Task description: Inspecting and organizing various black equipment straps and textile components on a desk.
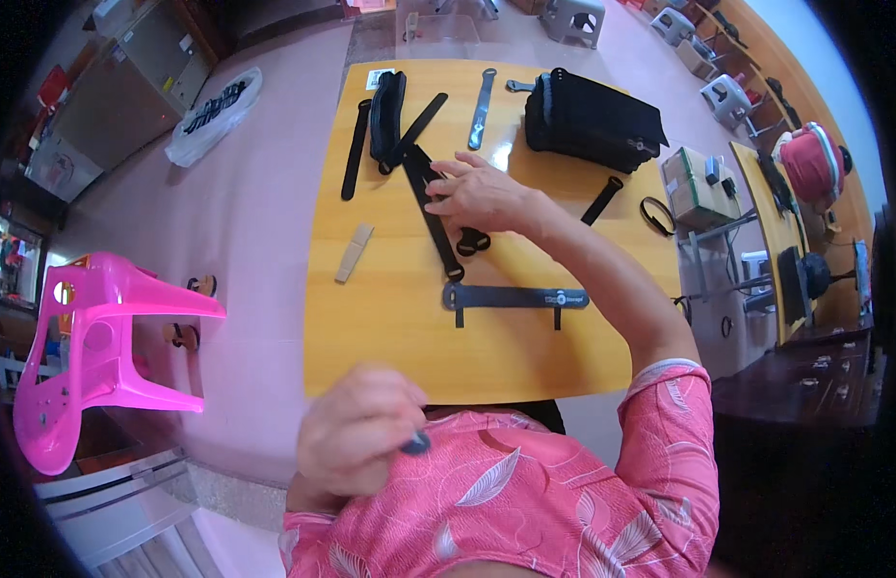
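Observation:
My right hand (482, 196) reaches out over the yellow wooden table (400, 337) and presses its fingers on a long black strap (432, 207) lying lengthwise. A small black ring buckle (473, 241) sits just under the hand. My left hand (356, 429) is pulled back near my chest, fingers closed on a small dark grey piece (416, 444). A flat dark strap with two short tabs (513, 299) lies crosswise in front of the right hand.
A stack of black fabric pieces (591, 118) sits at the far right, more black straps (385, 116) and a grey metal bar (481, 108) at the far edge. A beige strip (354, 252) lies on the left. A pink plastic stool (92, 337) lies tipped on the floor.

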Motion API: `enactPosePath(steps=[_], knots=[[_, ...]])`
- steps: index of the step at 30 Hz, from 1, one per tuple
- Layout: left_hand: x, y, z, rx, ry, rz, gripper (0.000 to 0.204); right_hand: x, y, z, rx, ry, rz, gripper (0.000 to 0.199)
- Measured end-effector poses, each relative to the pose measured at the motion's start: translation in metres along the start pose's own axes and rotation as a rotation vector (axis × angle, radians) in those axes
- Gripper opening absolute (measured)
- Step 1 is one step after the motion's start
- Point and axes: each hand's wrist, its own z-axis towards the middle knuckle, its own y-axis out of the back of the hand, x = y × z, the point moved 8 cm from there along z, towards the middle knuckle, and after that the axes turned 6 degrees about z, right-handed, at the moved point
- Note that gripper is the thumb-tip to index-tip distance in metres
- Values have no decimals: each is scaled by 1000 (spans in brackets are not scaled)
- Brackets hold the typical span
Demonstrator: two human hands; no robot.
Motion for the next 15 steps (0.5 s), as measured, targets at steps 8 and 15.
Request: enactPosePath(steps=[8, 15], knots=[[55, 18, -30, -292, 383, 28, 17, 43, 88, 0, -389, -148, 341, 31], [84, -26, -18, -221, 583, -254, 21, 136, 101, -69, -229, -350, 899, 27]])
